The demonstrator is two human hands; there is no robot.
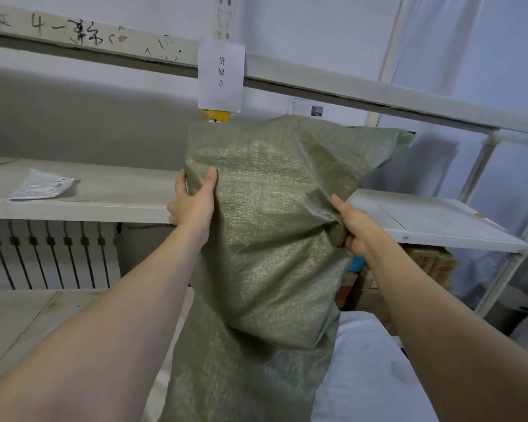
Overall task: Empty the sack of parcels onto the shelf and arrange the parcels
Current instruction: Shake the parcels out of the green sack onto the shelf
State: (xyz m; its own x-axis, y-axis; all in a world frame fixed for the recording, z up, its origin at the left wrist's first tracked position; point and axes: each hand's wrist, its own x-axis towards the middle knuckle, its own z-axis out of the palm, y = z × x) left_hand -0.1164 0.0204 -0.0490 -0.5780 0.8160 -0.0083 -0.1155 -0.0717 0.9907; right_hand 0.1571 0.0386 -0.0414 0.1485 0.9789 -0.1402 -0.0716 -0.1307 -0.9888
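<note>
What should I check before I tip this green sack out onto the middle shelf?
1. Left hand grips the green woven sack at its left edge: ok.
2. Right hand pinches a fold on the sack's right side: ok.
3. Sack's bulging end is raised to the level of the middle shelf: ok.
4. Where the sack's mouth is, and whether it is open: cannot tell.
5. Landing spot: the grey parcel lies far to the left, apart from the sack: ok.
</note>
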